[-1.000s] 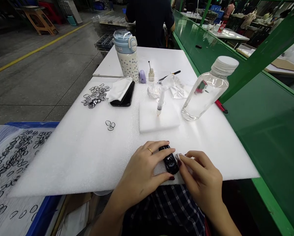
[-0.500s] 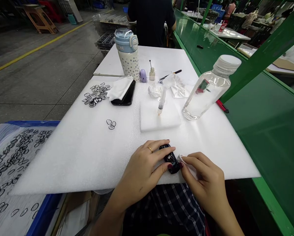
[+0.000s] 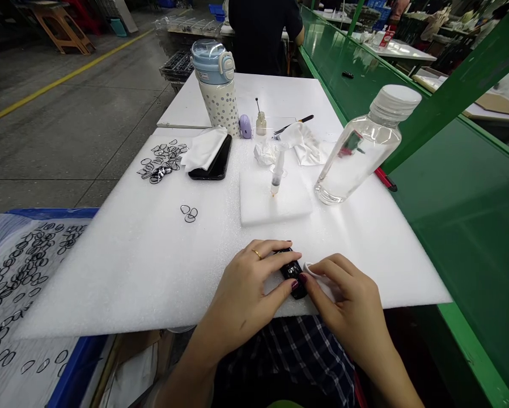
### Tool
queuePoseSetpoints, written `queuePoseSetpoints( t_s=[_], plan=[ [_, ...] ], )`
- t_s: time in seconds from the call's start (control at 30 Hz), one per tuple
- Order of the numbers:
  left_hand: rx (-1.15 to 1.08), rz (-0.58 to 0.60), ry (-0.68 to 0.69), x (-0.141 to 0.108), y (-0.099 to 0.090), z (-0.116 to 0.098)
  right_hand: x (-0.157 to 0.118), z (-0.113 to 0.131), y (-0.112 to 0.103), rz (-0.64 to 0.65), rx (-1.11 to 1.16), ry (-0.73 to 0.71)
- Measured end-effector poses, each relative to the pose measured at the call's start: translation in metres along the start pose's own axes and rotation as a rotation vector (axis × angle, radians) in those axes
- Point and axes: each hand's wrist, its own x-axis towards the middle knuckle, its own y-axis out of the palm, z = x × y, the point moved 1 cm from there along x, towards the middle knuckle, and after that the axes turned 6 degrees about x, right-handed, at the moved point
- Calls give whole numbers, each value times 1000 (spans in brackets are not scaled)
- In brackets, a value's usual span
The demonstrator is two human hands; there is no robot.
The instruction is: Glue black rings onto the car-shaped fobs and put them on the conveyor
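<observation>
A small glossy black piece shaped like a toy car body (image 3: 294, 272) lies on the white foam sheet (image 3: 152, 272) near its front edge. My left hand (image 3: 254, 277) steadies it, fingers over its top and far end, thumb at its near end. A white cloth (image 3: 329, 286) is pinched in my right hand (image 3: 348, 300), whose fingertips touch the piece's right side. Beyond my hands, a syringe (image 3: 277, 175) with an orange tip rests on a white foam block (image 3: 275, 211). The underside of the black piece is hidden.
Thin black rings (image 3: 189, 213) lie left on the foam, near a phone (image 3: 220, 164) under a cloth. A polka-dot tumbler (image 3: 218, 102), a small glass vial (image 3: 261, 123) and a clear bottle (image 3: 356, 153) stand farther back. A blue tray (image 3: 73, 368) of rings sits lower left; a green belt (image 3: 462, 192) runs right.
My right hand with the cloth has shifted slightly left along the black piece's side. My left hand keeps its hold; the view has moved a little.
</observation>
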Motion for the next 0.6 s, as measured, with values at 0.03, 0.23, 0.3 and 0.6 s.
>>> queuePoseSetpoints(
  t_s=[0.03, 0.23, 0.3, 0.6],
  plan=[
    [1, 6, -6, 0, -1, 0, 1, 0, -1, 18, 4, 13],
    [95, 167, 99, -1, -7, 1, 2, -4, -14, 76, 201, 58],
    [87, 113, 95, -1, -5, 2, 1, -5, -14, 43, 192, 53],
    [56, -22, 66, -3, 2, 2, 2, -3, -6, 30, 66, 46]
  ],
)
